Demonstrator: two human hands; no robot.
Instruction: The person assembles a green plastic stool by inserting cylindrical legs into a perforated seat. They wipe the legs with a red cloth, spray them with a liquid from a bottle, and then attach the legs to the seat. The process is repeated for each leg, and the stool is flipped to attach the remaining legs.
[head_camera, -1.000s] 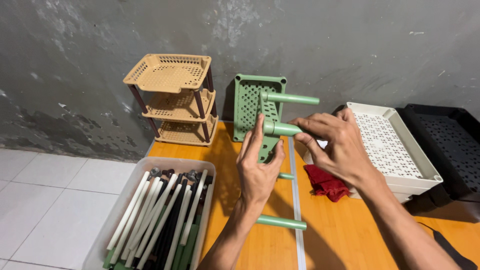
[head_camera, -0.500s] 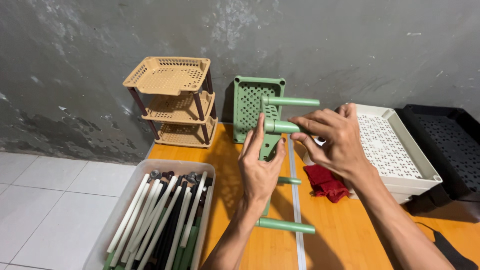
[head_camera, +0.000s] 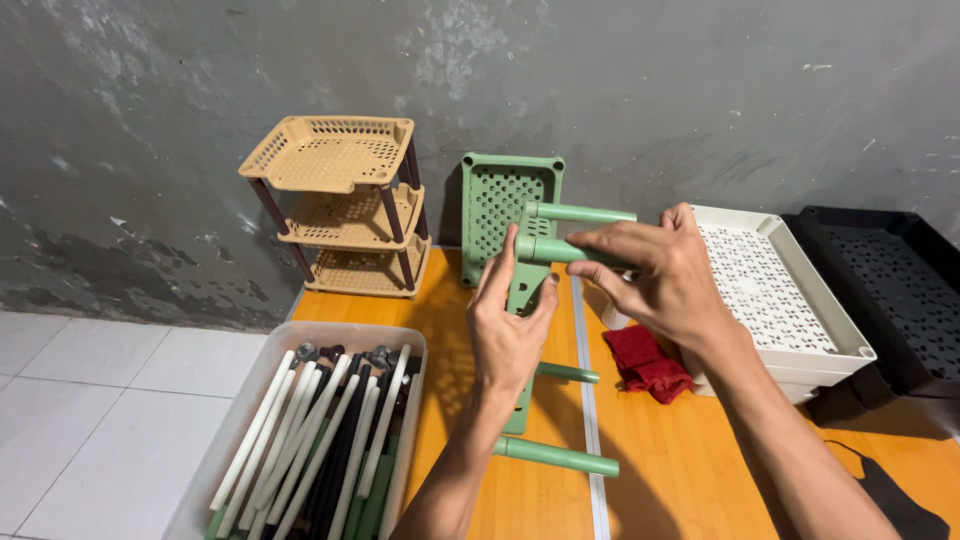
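My left hand (head_camera: 508, 325) grips the edge of a green perforated shelf tray (head_camera: 526, 290) held on its side over the orange table (head_camera: 690, 470). Green tubes stick out of the tray to the right. My right hand (head_camera: 655, 270) is closed around one upper green tube (head_camera: 555, 250) at the tray's corner. Another green tube (head_camera: 585, 212) juts out just above it, and two lower green tubes (head_camera: 560, 457) point right near the table surface.
A second green tray (head_camera: 500, 200) leans against the grey wall. A beige three-tier rack (head_camera: 345, 205) stands at the back left. A clear bin (head_camera: 310, 440) holds several white, black and green tubes. Stacked white trays (head_camera: 790, 300), black trays (head_camera: 895, 290) and a red cloth (head_camera: 648, 362) lie right.
Both hands keep their hold on the tray and the tube. The tray and the hands have shifted only slightly, and the view has barely moved.
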